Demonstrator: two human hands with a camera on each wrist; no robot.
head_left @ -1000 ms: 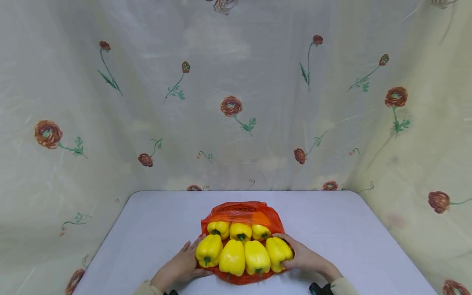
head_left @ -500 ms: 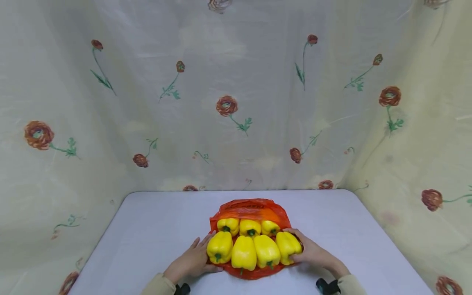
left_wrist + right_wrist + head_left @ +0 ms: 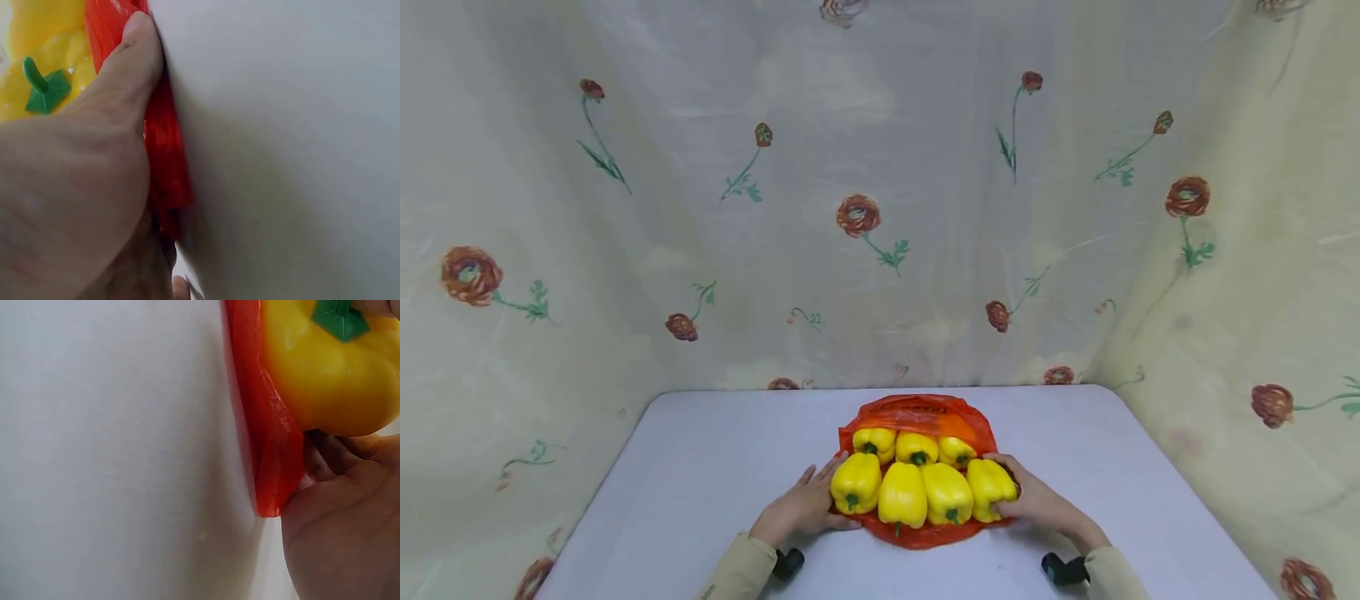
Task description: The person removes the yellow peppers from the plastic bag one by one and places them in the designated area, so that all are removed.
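Observation:
Several yellow bell peppers [image 3: 902, 496] lie in two rows on a red plastic bag [image 3: 917, 537]. The back row is partly tucked under the bag's upper layer. My left hand [image 3: 808, 504] rests along the left side, fingers extended beside the leftmost pepper [image 3: 856, 483]; in the left wrist view its thumb lies straight against the bag [image 3: 165, 150]. My right hand [image 3: 1037, 504] grips the rightmost pepper [image 3: 991, 490], thumb in front and fingers around its far side. The right wrist view shows that pepper [image 3: 337, 375] between thumb and fingers, with the bag's edge [image 3: 281, 450] beneath.
The peppers and bag lie on a white table [image 3: 737, 450]. A flower-patterned curtain [image 3: 925, 250] hangs behind the table and along both sides. Black wrist devices [image 3: 1063, 570] sit below both hands.
The bag with its peppers has slid away from me and a little to the right across the table, both hands moving along with it. The head view has turned slightly right.

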